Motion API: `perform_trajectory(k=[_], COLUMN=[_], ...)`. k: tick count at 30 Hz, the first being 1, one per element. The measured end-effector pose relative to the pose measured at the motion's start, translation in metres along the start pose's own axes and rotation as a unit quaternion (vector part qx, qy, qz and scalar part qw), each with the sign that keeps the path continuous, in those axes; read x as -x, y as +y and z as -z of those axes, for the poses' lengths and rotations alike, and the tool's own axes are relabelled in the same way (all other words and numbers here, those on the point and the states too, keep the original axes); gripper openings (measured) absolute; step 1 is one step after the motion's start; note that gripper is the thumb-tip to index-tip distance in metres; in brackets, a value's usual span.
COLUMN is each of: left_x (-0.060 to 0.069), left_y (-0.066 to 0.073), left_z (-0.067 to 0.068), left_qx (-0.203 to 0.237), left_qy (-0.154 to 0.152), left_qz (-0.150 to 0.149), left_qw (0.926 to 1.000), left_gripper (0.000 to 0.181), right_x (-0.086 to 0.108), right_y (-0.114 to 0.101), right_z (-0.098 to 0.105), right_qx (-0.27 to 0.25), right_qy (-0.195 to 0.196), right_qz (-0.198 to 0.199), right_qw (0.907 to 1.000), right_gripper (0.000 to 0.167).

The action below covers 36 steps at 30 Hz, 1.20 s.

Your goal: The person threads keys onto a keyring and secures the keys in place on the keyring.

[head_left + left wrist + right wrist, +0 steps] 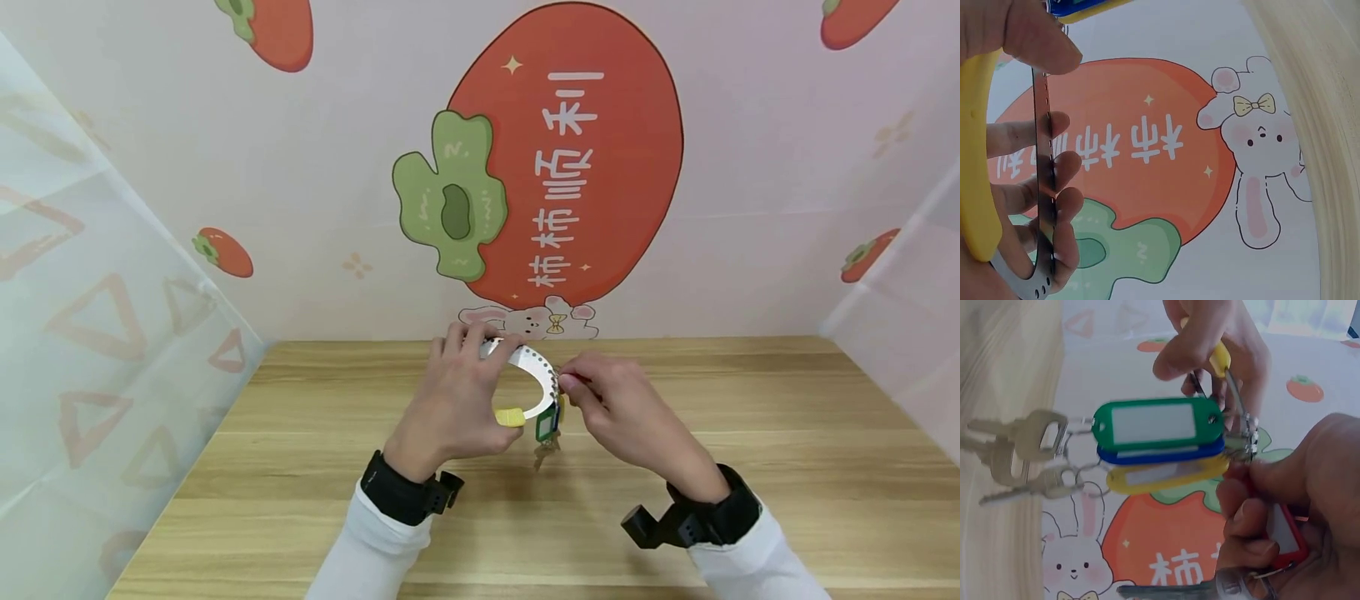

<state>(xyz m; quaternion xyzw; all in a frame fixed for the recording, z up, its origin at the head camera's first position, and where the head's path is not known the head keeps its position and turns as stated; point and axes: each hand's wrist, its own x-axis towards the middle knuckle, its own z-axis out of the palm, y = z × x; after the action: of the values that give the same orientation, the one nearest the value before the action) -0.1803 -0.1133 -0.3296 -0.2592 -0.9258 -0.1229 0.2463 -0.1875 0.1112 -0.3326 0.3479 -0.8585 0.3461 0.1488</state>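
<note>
My left hand [453, 408] grips a flat metal key ring [543, 372] with a row of small holes and a yellow handle [509, 417], thumb on one side and fingers on the other. From its right side hang a green key tag [1154, 424], a blue key tag [1166, 453] and a yellow key tag [1166, 477], with brass-coloured keys [1041, 434] dangling beyond them. My right hand [626, 408] is at that side, pinching near the metal fastenings. A red key tag [1288, 534] lies within its curled fingers, partly hidden by them.
Beneath both hands is a wood-grain table [300, 500]. A white backdrop [337, 167] with persimmon and rabbit drawings rises behind its far edge. Each wrist wears a black camera strap. A dark, key-like blade [1166, 592] shows low in the right wrist view.
</note>
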Motion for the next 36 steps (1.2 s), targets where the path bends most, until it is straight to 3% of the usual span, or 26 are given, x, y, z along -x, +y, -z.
perform_trajectory(k=[7, 11, 15, 20, 24, 36], left_x=[-0.001, 0.0, 0.0, 0.001, 0.001, 0.002], left_y=[0.002, 0.001, -0.001, -0.007, -0.012, -0.017], left_z=[-0.004, -0.006, -0.01, -0.018, -0.026, -0.039], left_qx=[-0.038, -0.037, -0.024, -0.02, -0.022, -0.013], left_qy=[0.003, -0.012, -0.048, -0.085, -0.103, -0.117], left_qz=[0.001, 0.008, 0.024, 0.037, 0.038, 0.035], left_qw=[0.9993, 0.9992, 0.9983, 0.9955, 0.9936, 0.9924], left_gripper=[0.086, 0.084, 0.083, 0.079, 0.078, 0.079], right_x=[-0.003, -0.004, -0.004, -0.004, -0.004, -0.004], right_y=[-0.001, 0.006, 0.014, 0.025, 0.031, 0.039], right_z=[-0.002, -0.002, -0.003, -0.009, -0.014, -0.019], right_qx=[-0.003, -0.013, -0.035, -0.066, -0.061, -0.034], right_qy=[-0.023, -0.051, -0.081, -0.12, -0.134, -0.156], right_qz=[-0.054, -0.049, -0.047, -0.064, -0.071, -0.073], right_qw=[0.9983, 0.9974, 0.995, 0.9885, 0.9866, 0.9845], right_gripper=[0.012, 0.012, 0.012, 0.012, 0.013, 0.014])
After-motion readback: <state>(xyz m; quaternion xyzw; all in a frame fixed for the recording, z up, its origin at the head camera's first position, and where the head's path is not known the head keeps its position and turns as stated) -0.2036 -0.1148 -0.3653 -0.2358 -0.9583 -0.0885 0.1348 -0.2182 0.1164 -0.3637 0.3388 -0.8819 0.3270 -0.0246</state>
